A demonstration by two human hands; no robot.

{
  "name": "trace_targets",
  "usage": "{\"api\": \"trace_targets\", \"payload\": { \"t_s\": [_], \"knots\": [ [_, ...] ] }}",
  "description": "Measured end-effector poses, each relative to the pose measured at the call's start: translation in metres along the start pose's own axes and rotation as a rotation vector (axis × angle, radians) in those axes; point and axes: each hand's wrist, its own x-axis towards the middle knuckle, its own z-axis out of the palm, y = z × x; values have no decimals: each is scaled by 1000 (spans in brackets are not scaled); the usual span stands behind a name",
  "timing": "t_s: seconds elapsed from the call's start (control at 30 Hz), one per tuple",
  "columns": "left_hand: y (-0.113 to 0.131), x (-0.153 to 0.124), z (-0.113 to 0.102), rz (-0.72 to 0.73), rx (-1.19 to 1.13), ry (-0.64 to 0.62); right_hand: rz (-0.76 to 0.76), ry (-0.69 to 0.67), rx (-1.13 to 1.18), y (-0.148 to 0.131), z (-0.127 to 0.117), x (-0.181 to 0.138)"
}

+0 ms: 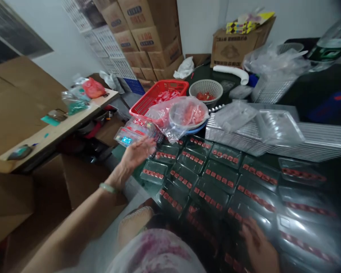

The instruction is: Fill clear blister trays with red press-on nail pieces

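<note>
Hovering by the pack (127, 140), the left hand (140, 151) has fingers loosely spread, a reaching step, it seems, whose next move calls for clearing the trays (225, 170) on the desk (149, 188), where blur leaves the fingers of the right hand (257, 240) impossible to tell

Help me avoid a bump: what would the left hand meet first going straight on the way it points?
Likely the clear plastic bag beside the red basket, though the left hand might brush the nearby packets first; depth is unclear.
</note>
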Motion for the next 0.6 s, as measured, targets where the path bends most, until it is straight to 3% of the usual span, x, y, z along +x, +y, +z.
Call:
{"api": "trace_targets", "payload": {
  "t_s": [0.07,0.13,0.27,0.43,0.53,0.6],
  "knots": [
    [-20,-28,-9,-123,-117,-123,-14,4,139,-22,-3,5],
    [-38,-46,-10,-153,-220,-183,-78,3,245,-45,-5,8],
    [-52,-56,-4,-181,-324,-231,-157,-6,330,-68,-7,12],
    [-41,-55,-17,-217,-300,-222,-66,-2,411,-53,9,22],
    [-21,-55,-46,-224,-199,-135,-19,19,400,-42,25,20],
    [0,-52,-72,-175,-81,6,-40,46,350,-38,37,15]
  ]
}}
